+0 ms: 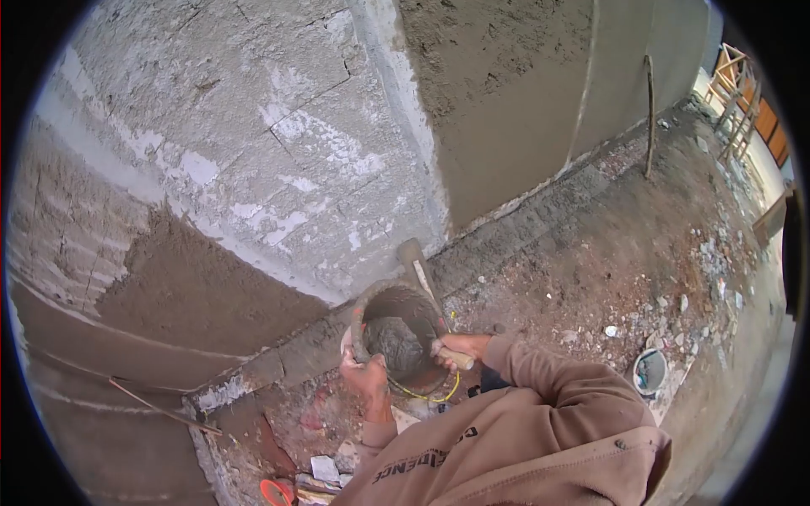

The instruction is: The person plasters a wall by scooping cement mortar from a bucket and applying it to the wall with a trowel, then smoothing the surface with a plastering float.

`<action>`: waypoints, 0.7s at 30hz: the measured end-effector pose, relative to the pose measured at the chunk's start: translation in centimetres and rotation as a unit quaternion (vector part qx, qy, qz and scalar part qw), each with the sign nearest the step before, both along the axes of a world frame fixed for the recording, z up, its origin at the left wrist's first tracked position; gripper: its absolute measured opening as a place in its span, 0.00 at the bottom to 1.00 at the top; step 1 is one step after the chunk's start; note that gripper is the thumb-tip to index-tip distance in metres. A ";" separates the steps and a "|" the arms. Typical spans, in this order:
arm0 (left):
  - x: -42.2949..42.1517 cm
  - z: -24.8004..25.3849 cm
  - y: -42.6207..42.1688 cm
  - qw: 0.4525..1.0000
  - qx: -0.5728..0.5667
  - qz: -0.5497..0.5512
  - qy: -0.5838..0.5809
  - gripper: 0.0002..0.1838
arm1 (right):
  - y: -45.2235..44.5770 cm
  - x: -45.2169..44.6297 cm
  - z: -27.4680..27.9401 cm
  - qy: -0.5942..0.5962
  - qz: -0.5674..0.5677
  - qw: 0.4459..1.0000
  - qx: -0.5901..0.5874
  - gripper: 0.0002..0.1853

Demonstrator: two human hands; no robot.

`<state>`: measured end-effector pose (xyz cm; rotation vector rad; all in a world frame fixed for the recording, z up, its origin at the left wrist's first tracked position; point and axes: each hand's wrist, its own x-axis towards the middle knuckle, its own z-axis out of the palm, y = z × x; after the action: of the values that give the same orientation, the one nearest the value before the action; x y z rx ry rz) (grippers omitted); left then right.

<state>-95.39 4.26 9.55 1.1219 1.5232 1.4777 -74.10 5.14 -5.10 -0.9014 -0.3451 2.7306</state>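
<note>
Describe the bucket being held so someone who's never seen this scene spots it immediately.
Find the pale, flaking wall in the upper left. Just below its bottom corner, the person's left hand holds the bucket. Unlike the white-rimmed pail on the ground at right, it contains a large grey lump of mortar.

Left hand point(366, 377) gripping a bucket point(405, 301) of grey mortar point(394, 341), right hand point(447, 349) around a wooden handle point(459, 358), partly plastered wall point(295, 169) behind, white pail point(661, 371) on the rubble-strewn ground point(557, 287), well apart from the bucket.
</note>
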 end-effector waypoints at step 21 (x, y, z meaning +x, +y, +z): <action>-3.7 -1.5 1.1 0.990 -0.046 0.128 -0.047 0.15 | 11.7 9.6 32.4 0.036 -0.614 0.546 0.569 0.13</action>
<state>-99.13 5.39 8.03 0.8148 1.6998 1.5862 -64.52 16.83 27.33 -0.2946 -0.8570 0.8073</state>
